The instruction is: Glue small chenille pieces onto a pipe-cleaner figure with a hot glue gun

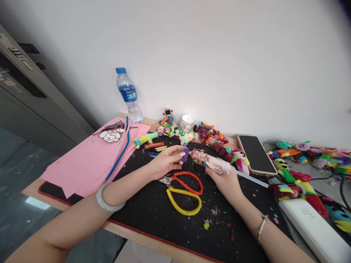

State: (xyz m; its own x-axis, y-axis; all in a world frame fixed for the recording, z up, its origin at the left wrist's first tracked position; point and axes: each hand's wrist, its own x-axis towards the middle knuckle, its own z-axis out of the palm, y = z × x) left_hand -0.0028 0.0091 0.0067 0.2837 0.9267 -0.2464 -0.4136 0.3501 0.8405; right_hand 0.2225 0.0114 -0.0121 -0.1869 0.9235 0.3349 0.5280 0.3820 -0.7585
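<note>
You are pinching a small purple piece [185, 154] between the thumb and fingertips of your left hand [164, 160], the fingers closed on it just above the black mat [142, 208]. Your right hand [226, 180] is wrapped around a pale pink glue gun [219, 165], the fingers closed on its body, with its glitter-crusted nozzle pointing at the purple piece and almost touching it; a clear glue stick [251, 177] is sticking out behind the hand toward the phone [256, 154].

Relative to the mat: the red-handled scissors [186, 182] and yellow-handled scissors [182, 201] are lying on it directly below your hands, nearly touching your left wrist. The stretch of mat nearer to you than the scissors is carrying only scraps, and its red-trimmed near edge is running close to the table edge. Pink paper sheets [82, 160] are overlapping the mat's left edge, with blue and white pipe cleaners [120, 151] on them. A row of fuzzy pipe-cleaner figures [192, 133] is crowding the mat's far edge against the wall, beside a water bottle [128, 95]. Off the mat's right edge, the phone and a white power bank [315, 228] are lying.
</note>
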